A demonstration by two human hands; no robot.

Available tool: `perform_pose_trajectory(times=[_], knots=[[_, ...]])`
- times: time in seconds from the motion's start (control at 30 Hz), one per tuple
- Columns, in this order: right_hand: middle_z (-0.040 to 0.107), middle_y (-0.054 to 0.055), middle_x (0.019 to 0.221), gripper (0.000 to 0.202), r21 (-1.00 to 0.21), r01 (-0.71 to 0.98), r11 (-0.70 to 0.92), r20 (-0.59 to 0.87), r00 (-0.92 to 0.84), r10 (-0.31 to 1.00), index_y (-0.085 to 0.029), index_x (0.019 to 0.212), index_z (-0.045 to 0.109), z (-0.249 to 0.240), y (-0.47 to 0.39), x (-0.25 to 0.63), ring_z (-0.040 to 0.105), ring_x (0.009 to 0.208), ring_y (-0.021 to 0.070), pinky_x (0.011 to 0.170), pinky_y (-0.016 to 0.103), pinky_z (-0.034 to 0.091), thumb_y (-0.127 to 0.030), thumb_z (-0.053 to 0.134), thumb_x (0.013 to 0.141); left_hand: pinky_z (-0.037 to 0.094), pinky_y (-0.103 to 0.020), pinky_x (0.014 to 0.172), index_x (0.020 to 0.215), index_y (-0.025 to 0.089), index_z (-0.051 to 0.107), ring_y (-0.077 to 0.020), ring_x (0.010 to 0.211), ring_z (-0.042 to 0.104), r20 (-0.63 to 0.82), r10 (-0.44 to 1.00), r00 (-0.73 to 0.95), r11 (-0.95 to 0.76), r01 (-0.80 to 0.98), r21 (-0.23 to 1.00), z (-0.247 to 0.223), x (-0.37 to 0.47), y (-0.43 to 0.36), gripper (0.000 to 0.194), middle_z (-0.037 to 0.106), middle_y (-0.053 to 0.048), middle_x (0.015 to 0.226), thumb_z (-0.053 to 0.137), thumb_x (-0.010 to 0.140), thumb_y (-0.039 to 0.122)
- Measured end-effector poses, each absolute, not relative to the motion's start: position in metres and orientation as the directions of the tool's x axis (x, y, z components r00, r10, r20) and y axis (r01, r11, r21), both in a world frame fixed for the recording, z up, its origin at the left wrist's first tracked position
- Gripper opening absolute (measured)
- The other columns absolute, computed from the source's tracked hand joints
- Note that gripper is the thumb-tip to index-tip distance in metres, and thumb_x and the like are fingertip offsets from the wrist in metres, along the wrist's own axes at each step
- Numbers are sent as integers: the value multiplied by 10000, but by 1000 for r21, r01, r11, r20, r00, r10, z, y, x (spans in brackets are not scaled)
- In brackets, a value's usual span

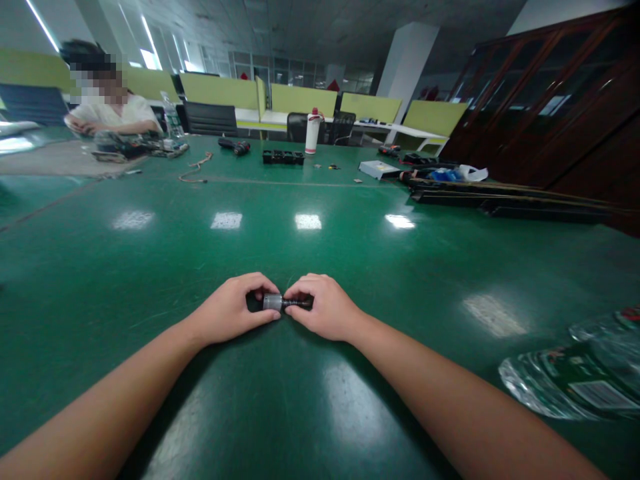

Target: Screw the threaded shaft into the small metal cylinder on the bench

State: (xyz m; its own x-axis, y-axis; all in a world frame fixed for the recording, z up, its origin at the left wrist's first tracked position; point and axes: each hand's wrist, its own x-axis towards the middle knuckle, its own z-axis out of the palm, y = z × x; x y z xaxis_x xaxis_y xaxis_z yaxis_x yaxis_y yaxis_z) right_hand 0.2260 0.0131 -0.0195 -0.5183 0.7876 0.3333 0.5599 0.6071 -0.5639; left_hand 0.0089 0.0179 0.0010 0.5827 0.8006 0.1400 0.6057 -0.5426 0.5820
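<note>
Near the middle of the green table, a small metal cylinder with a dark, thin ridged shaft lies level between my two hands. My left hand pinches the cylinder from the left, thumb on the near side and fingers on the far side. From the right, my right hand has its thumb and fingers closed round the shaft, close to where it meets the cylinder. The fingertips of both hands almost meet there.
Clear plastic bottles lie at the right. Far back are a white bottle, a black part, a power tool, a white box and long dark strips. A person sits at the far left.
</note>
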Motion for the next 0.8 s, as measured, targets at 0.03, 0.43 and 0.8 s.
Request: perform_pose_trajectory(times=[0.03,0.43,0.8], knots=[[698,8,807,103,-564,560,607,333,-518,788,-194,871,701,-19,13,226,586,761,145,741,283,412,-189,703,768,480,-288,747,976,200,664,-194,830,621,140,802,580,-541,608,582,1,9,18,253,674,-27,908,692,790,369],[695,12,830,105,-555,572,604,316,-527,789,-194,883,696,-18,13,226,589,785,150,750,287,412,-186,678,781,467,-272,714,933,190,682,-177,791,611,175,776,606,-582,581,569,0,10,18,303,665,-36,865,582,883,471],[700,16,865,122,-566,576,590,300,-522,798,-201,901,695,-19,14,225,597,821,159,781,303,409,-190,686,781,476,-274,722,935,192,687,-181,797,615,155,784,601,-569,595,568,3,11,17,290,669,-37,868,590,875,458]])
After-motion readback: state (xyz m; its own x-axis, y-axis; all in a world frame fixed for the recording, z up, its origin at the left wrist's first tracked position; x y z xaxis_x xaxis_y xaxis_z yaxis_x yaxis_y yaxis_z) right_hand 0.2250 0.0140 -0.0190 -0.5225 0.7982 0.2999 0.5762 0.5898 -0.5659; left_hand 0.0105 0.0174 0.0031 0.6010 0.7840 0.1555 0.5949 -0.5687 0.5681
